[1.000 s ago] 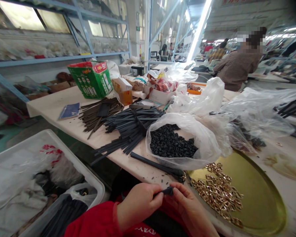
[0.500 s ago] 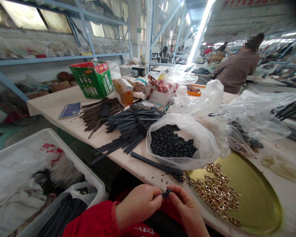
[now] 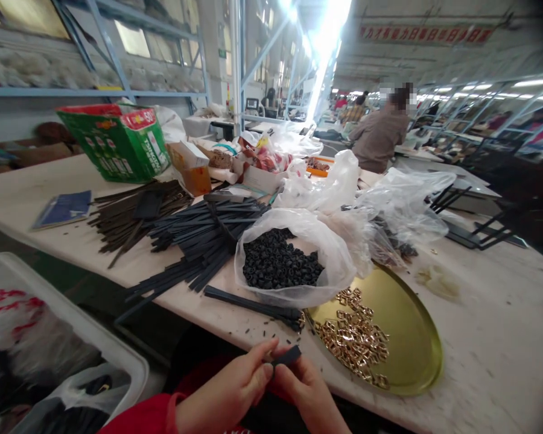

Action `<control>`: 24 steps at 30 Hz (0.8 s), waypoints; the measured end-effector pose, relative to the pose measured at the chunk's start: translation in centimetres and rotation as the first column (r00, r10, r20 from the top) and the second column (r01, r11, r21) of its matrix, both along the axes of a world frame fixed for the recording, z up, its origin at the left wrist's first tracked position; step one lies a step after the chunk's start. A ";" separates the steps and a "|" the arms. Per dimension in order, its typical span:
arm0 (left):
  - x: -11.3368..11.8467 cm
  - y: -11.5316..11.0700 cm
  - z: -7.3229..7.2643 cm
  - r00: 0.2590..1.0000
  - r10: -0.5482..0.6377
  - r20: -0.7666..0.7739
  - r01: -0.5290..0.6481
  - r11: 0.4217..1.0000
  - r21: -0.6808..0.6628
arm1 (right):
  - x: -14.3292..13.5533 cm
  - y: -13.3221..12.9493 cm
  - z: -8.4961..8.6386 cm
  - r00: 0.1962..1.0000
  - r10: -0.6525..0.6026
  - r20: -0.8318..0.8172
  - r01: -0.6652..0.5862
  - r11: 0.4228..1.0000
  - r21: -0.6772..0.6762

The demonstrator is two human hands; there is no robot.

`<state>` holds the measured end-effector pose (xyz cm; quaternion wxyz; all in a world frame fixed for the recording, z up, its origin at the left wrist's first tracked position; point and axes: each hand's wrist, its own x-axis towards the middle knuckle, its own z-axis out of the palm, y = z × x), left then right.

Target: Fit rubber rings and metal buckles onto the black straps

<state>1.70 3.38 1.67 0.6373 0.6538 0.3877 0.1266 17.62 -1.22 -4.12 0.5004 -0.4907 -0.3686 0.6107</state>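
At the table's near edge, my left hand and my right hand are close together, both closed on a short dark strap. Its flat end sticks up between the fingers; the rest is hidden by them. A small gold-coloured glint shows at my left fingertips, too small to make out. Just beyond lies a bundle of black straps with gold buckles at one end. To the right, gold buckles are heaped on a round gold tray. An open plastic bag holds small black loops.
Black straps and brown straps lie in piles beside a blue booklet. A green carton and plastic bags stand farther back. A white bin is at lower left. A person sits beyond the table.
The camera view has turned right, so the scene shifts left. Between my fingers the strap has turned, and its flat end now points up to the right.
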 end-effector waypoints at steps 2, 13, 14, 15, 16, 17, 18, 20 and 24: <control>0.2 0.6 -0.6 0.999 0.047 -0.017 -0.047 0.998 0.040 | 3.1 0.6 0.9 0.874 -0.022 0.485 -0.032 0.994 0.103; 1.9 1.2 -1.3 0.976 0.105 -0.192 -0.104 0.994 0.016 | 10.8 5.1 1.8 -0.134 0.150 0.980 -0.093 0.982 -0.163; 1.9 1.1 -1.2 0.976 0.096 -0.194 -0.093 0.995 0.028 | 10.7 5.2 1.7 -0.153 0.159 0.975 -0.093 0.980 -0.174; 1.8 1.0 -1.1 0.977 0.093 -0.193 -0.085 0.995 0.046 | 10.6 5.3 1.7 -0.168 0.168 0.971 -0.096 0.978 -0.185; 1.8 0.9 -1.1 0.977 0.095 -0.192 -0.083 0.994 0.068 | 10.6 5.4 1.7 -0.178 0.176 0.968 -0.102 0.975 -0.196; 1.7 0.8 -1.1 0.977 0.099 -0.191 -0.082 0.992 0.091 | 10.7 5.4 1.7 -0.186 0.183 0.965 -0.110 0.973 -0.205; 1.6 0.8 -1.2 0.977 0.101 -0.190 -0.081 0.990 0.114 | 10.8 5.5 1.8 -0.191 0.187 0.964 -0.119 0.970 -0.212; 1.5 0.6 -1.5 0.977 0.101 -0.186 -0.072 0.986 0.153 | 10.9 5.7 1.8 -0.199 0.192 0.961 -0.133 0.966 -0.221; 1.1 0.2 -1.8 0.981 0.091 -0.174 -0.058 0.981 0.185 | 10.5 6.0 1.9 -0.216 0.189 0.958 -0.136 0.966 -0.221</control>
